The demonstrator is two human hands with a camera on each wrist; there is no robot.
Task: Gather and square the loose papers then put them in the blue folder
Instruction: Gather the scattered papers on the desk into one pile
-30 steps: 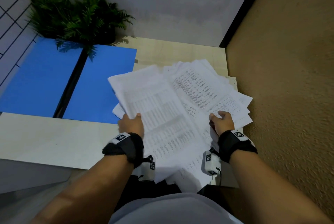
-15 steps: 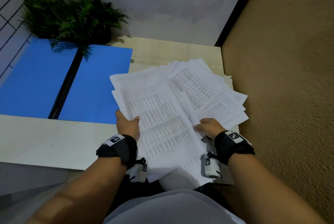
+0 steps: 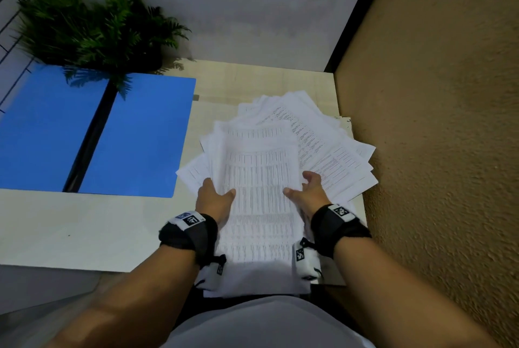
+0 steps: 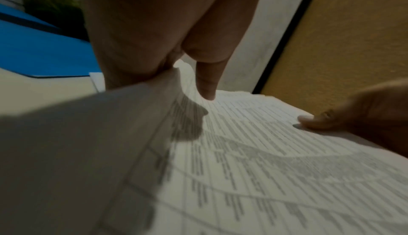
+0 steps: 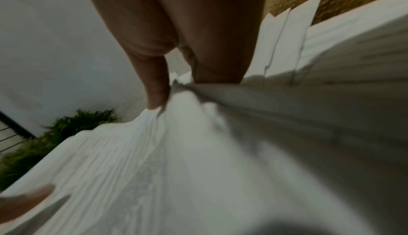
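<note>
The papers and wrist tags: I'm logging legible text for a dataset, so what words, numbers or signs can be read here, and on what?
Nothing can be quoted.
Papers: rows of printed table text, too small and blurred to read in every view.
Left wristband tag: a black-and-white coded marker, no readable characters.
Right wristband tag: the same kind of marker, unreadable.
Blue folder: no writing visible.
</note>
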